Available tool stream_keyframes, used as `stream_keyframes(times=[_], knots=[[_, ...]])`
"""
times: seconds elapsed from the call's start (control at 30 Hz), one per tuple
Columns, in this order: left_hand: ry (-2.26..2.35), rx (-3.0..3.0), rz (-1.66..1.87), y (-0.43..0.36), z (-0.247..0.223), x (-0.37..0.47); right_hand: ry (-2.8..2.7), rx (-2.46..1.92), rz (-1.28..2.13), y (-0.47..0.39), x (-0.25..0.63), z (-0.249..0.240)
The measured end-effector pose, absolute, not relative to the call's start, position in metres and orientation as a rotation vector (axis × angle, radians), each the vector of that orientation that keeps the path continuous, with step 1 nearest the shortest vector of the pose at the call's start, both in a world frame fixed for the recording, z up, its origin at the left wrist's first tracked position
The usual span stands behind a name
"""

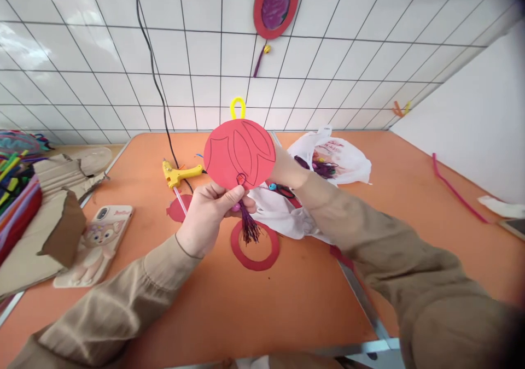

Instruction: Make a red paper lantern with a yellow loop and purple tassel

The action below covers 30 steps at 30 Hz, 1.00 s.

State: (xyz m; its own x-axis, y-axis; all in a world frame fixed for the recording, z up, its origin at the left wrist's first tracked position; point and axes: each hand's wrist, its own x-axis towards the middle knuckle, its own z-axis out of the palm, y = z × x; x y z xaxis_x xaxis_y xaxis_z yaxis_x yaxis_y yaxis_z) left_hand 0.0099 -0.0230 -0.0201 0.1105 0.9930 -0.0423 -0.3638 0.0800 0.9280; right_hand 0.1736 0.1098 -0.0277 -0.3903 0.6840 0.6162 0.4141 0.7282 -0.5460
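A round red disc (225,147) with curved lines drawn on it is held up in front of me. My left hand (209,210) is closed on its lower edge, thumb in front beside a small cord loop. A dark purple tassel (249,228) with a pink bead hangs below that thumb. From the disc's top edge sticks a yellow loop (232,109). My right hand (289,168) is behind the disc's right side, its fingers hidden. Beneath, on the orange table (262,314), lies a flat red ring (255,264).
A yellow glue gun (182,175) stands left, near a red cut piece (178,209). Further left are a phone (98,243) and cardboard (61,232). White plastic bags (356,164) lie right. A red-framed round ornament (258,11) hangs on the tiled wall.
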Motion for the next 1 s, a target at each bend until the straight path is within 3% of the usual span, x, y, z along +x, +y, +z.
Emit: stream_keyframes(times=[0.17,0.37,0.5,0.67,1.0], knots=[[0.974,0.941,1.238,-0.020,-0.029,0.020,-1.663,-0.801,0.237,0.060,0.216,-0.001],[1.039,0.980,1.203,-0.018,-0.040,0.027,-2.230,-0.448,0.038,0.031,0.209,-0.003],[1.066,0.940,1.150,-0.017,-0.047,0.028,-2.236,-0.496,-0.137,0.045,0.208,-0.011],[1.053,0.902,1.110,-0.016,-0.054,0.027,-2.122,-0.644,-0.043,0.047,0.213,-0.012],[1.044,0.928,1.077,-0.015,-0.060,0.028,-2.409,-0.540,-0.112,0.051,0.206,-0.025]])
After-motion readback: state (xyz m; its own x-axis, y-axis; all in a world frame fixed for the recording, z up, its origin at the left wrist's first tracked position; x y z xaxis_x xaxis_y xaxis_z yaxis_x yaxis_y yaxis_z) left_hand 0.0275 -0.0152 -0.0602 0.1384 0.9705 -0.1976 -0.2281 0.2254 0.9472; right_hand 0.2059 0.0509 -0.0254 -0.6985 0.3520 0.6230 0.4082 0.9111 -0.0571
